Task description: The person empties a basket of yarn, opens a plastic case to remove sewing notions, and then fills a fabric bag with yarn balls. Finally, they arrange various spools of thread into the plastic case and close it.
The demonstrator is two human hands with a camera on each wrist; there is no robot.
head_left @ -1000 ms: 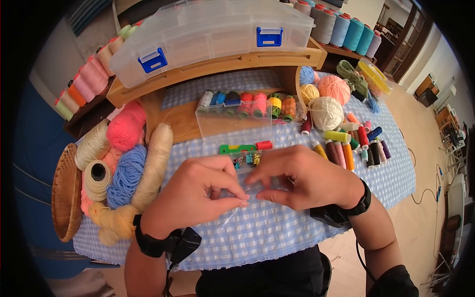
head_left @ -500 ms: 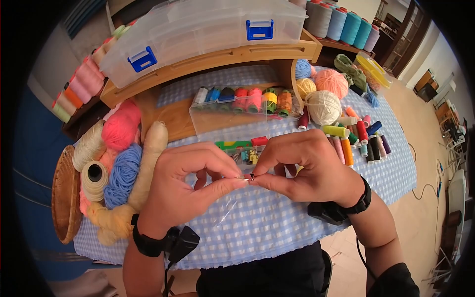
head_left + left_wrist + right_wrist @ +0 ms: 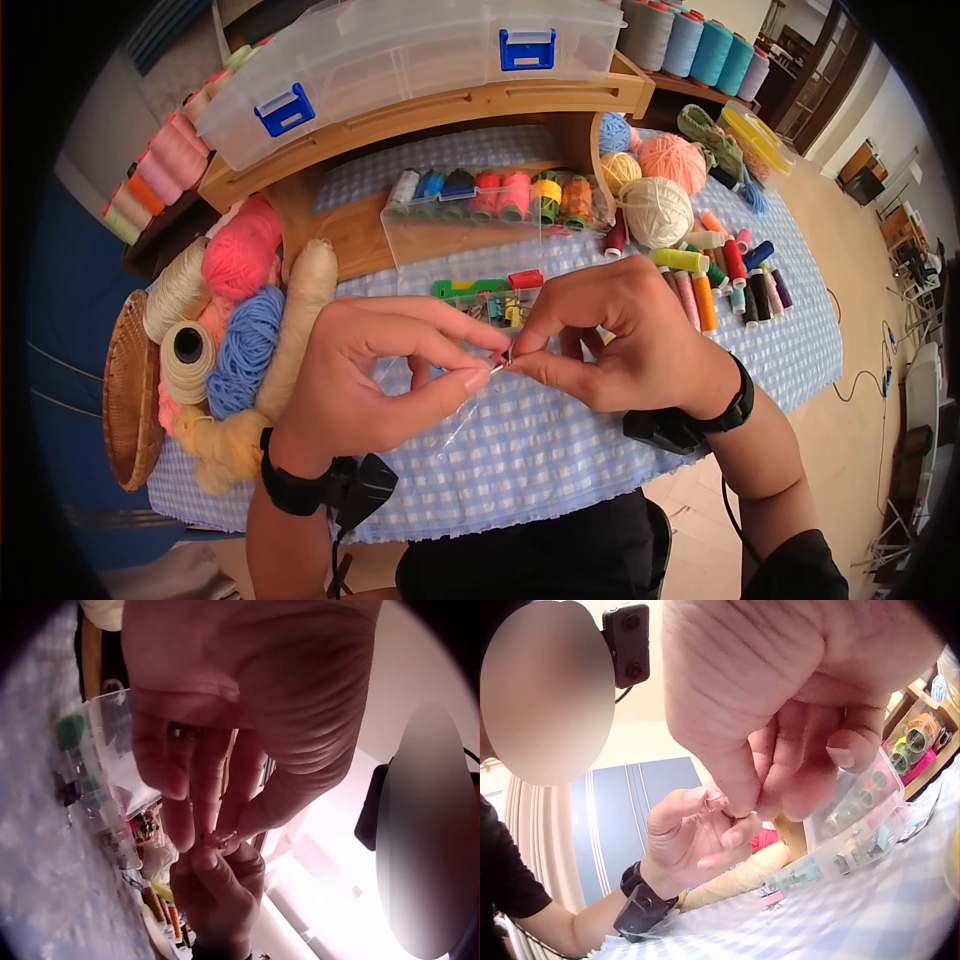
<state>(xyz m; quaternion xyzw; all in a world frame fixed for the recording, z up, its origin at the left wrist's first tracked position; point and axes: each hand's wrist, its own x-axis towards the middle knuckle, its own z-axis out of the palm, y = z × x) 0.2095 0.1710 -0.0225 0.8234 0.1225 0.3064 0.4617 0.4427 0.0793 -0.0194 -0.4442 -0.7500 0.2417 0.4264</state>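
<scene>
Both hands meet above the cloth in the head view. Thumb and index finger of the left hand (image 3: pixel 385 370) pinch a thin, silvery piece (image 3: pixel 497 369). Touching its other end, the right hand (image 3: pixel 625 335) pinches a tiny dark bit with its thumb and index finger. In the right wrist view a fine curved wire (image 3: pixel 714 801) shows at the left fingertips; the left wrist view shows the fingertips together around something small (image 3: pixel 217 840). What exactly it is cannot be told. Behind the hands lies a clear compartment box (image 3: pixel 505 310) with small clips.
A green tool (image 3: pixel 455 289) and a clear case of thread spools (image 3: pixel 465 240) lie beyond the hands. Yarn skeins (image 3: pixel 245 350) and a wicker basket (image 3: pixel 132 390) are at left; loose spools (image 3: pixel 705 300) and yarn balls (image 3: pixel 657 213) at right. Clear plastic (image 3: pixel 460 428) lies on the checked cloth (image 3: pixel 520 470).
The hands have risen toward the box and come together, the right fingertips closing on the small piece. Since half a second ago, the left fingers have shifted slightly and the thin piece has tilted.
</scene>
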